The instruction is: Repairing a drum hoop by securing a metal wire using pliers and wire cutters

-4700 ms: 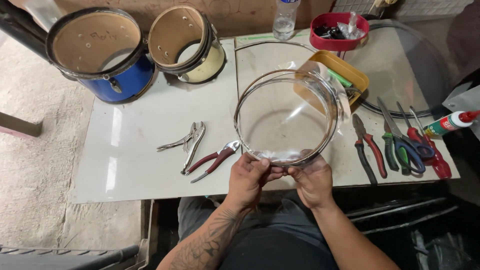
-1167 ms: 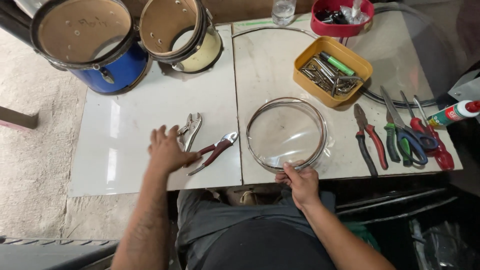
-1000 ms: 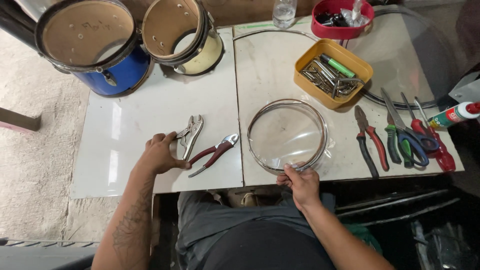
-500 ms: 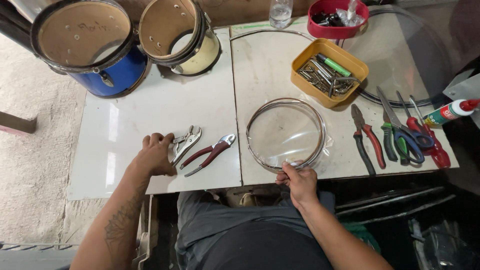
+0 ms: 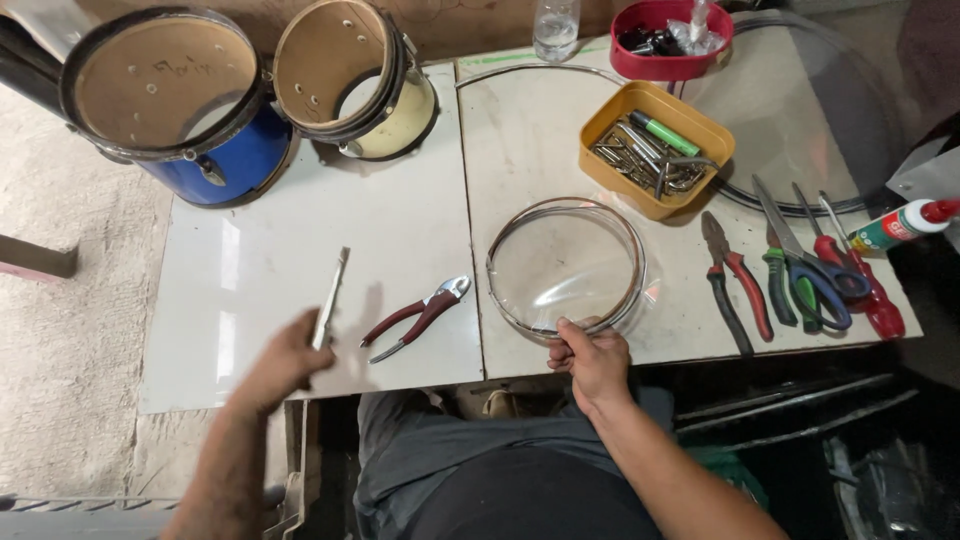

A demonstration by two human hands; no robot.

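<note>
Nearby, red-handled pliers (image 5: 415,318) between left hand (image 5: 285,362) and clear drumhead (image 5: 566,265), yellow tray (image 5: 655,150) beyond

Left hand (image 5: 285,362) has lifted the silver pliers (image 5: 330,298) off the table.

On the tabletop (image 5: 400,215), a clear drumhead (image 5: 566,265) lies right of centre, its near rim in the right hand (image 5: 592,360). Left of it lie pliers (image 5: 418,318), and further left a slim metal tool (image 5: 330,298) is held by the left hand (image 5: 285,365) at the near edge. Two drum shells (image 5: 160,100) stand at the far left, side by side. A tray of hardware (image 5: 655,148) sits just beyond the drumhead to its right, with a bowl (image 5: 672,40) and a bottle (image 5: 556,25) at the far edge. A row of pliers and scissors (image 5: 800,270) lies right of the drumhead, and a glue bottle (image 5: 905,225) lies at the right edge.
</note>
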